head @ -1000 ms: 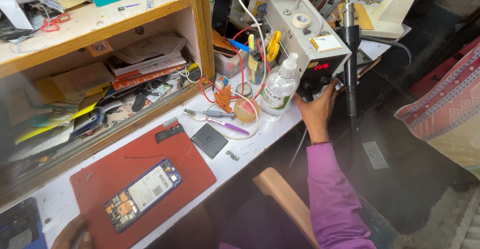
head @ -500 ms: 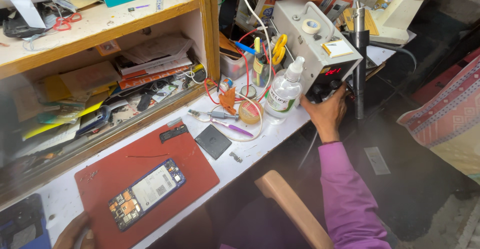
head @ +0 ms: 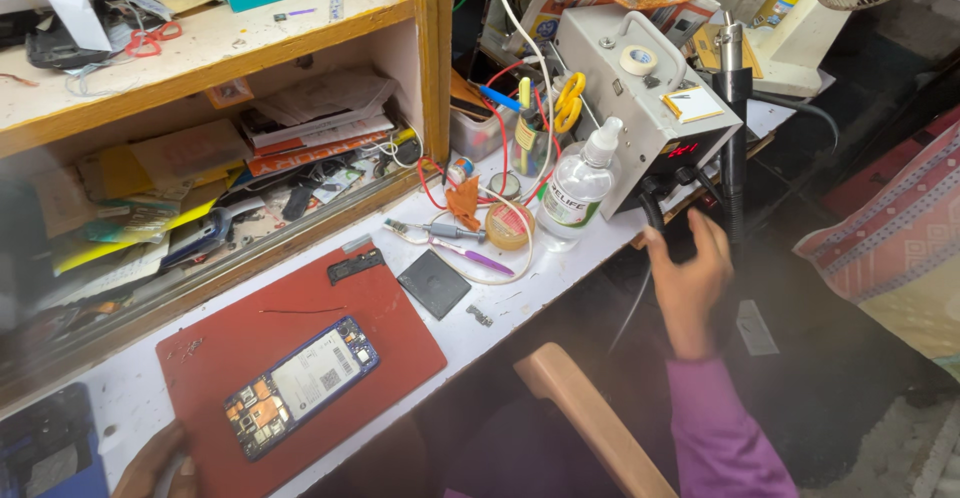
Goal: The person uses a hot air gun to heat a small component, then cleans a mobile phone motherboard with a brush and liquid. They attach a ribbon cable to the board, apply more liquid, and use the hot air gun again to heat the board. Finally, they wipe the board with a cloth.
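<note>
right hand (head: 690, 283) at the grey station (head: 640, 108), left hand (head: 155, 463) on the red mat (head: 300, 343).

our right hand hovers just below the station's front, fingers spread and empty, near the black hose (head: 652, 213) and the upright black handpiece (head: 735, 148). our left hand rests at the mat's near corner; only part shows, so we cannot tell its grip. the opened phone (head: 302, 388) lies flat on the mat, well apart from the right hand. a clear bottle (head: 577, 188) stands just beside the station.
</note>
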